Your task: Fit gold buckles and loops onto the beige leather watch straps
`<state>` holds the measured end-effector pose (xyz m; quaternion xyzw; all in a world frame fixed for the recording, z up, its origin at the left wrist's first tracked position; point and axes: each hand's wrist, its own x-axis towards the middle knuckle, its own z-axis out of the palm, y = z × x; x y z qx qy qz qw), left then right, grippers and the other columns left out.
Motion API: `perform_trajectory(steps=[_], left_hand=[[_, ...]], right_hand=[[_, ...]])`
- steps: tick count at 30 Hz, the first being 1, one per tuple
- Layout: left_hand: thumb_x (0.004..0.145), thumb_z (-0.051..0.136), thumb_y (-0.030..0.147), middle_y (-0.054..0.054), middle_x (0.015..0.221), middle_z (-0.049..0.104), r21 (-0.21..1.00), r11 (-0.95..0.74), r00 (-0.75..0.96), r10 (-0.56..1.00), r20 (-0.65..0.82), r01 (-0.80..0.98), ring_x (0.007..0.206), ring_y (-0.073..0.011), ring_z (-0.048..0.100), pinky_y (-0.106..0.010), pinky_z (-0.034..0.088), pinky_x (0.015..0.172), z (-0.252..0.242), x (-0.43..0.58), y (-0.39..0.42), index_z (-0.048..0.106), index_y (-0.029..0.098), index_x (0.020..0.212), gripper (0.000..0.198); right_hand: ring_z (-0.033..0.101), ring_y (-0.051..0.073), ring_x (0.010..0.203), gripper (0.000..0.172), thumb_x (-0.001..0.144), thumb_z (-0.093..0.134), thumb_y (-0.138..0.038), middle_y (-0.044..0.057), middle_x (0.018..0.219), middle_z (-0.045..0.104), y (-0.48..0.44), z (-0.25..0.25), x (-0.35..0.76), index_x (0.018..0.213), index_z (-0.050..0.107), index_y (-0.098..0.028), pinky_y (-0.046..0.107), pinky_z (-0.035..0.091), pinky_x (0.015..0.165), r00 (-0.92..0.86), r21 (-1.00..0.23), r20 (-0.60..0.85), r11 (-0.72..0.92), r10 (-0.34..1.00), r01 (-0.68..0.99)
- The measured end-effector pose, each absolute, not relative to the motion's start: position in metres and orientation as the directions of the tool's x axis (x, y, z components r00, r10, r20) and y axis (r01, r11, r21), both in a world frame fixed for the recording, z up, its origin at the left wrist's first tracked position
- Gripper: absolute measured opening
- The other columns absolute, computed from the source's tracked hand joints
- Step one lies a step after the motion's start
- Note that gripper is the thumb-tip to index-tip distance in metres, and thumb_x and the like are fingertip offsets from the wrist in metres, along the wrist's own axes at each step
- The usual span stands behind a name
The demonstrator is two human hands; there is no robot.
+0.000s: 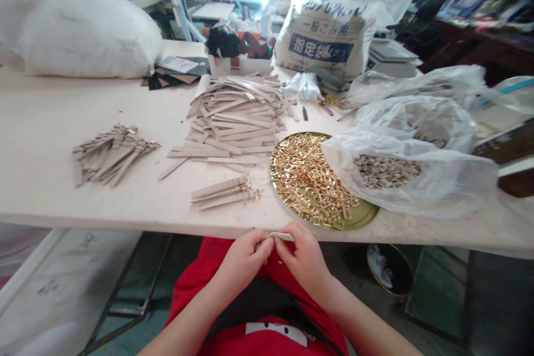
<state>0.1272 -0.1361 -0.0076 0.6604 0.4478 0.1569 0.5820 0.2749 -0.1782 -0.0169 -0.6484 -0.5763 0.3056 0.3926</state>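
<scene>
Left hand (247, 250) and right hand (306, 251), close together, both pinch a strap (284, 236) just near-left of the tray (364, 216), probably light, bendy and tough (slickness can't be told), best gripped across its flat faces near the ends.

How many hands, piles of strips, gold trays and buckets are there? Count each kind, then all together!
Hands: 2 (left hand, right hand)
Strip piles: 3 (big pile, left pile, front pile)
Gold tray: 1
Bucket: 1
Total: 7
</scene>
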Motion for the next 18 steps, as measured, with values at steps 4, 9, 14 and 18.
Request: perform_trajectory(steps=[4, 9, 14, 18], left_hand=[[0.078, 0.045, 0.048, 0.003, 0.052, 0.047, 0.896, 0.106, 0.575, 0.733, -0.364, 0.432, 0.05, -0.0101, 0.042, -0.022, 0.032, 0.051, -0.017, 0.129, -0.127, 0.043, 0.017, 0.059, 0.037], [0.072, 0.049, 0.049, 0.005, 0.051, 0.049, 0.891, 0.2, 0.544, 0.73, -0.413, 0.408, 0.041, -0.0108, 0.044, -0.022, 0.032, 0.044, -0.025, 0.145, -0.118, 0.045, 0.018, 0.076, 0.032], [0.076, 0.045, 0.044, 0.005, 0.053, 0.047, 0.901, 0.071, 0.623, 0.699, -0.351, 0.428, 0.046, -0.0113, 0.043, -0.021, 0.032, 0.045, -0.016, 0.152, -0.119, 0.052, 0.018, 0.094, 0.033], [0.08, 0.038, 0.049, 0.005, 0.049, 0.042, 0.876, 0.066, 0.578, 0.727, -0.37, 0.477, 0.045, -0.0106, 0.039, -0.02, 0.029, 0.044, -0.015, 0.155, -0.119, 0.052, 0.018, 0.077, 0.033]], right_hand=[[0.05, 0.013, 0.062, 0.007, 0.077, 0.053, -0.019, -0.002, 0.065, 0.054, -0.172, -0.013, 0.279, 0.071, 0.051, -0.019, 0.024, 0.039, 0.058, 0.122, -0.923, -0.071, -0.111, 0.99, 0.368], [0.055, 0.014, 0.075, 0.014, 0.081, 0.046, -0.015, 0.001, 0.079, 0.061, -0.176, 0.003, 0.289, 0.085, 0.059, -0.019, 0.025, 0.041, 0.068, -0.041, -0.882, 0.01, 0.028, 0.999, 0.471], [0.057, 0.014, 0.073, 0.018, 0.081, 0.049, -0.025, 0.001, 0.08, 0.063, -0.169, 0.023, 0.358, 0.095, 0.06, -0.02, 0.024, 0.043, 0.064, 0.047, -0.798, 0.017, -0.015, 0.999, 0.603], [0.057, 0.015, 0.077, 0.023, 0.085, 0.04, -0.029, 0.004, 0.085, 0.064, -0.141, 0.025, 0.459, 0.092, 0.06, -0.018, 0.025, 0.041, 0.069, 0.456, -0.344, 0.103, -0.398, 0.884, 0.85]])
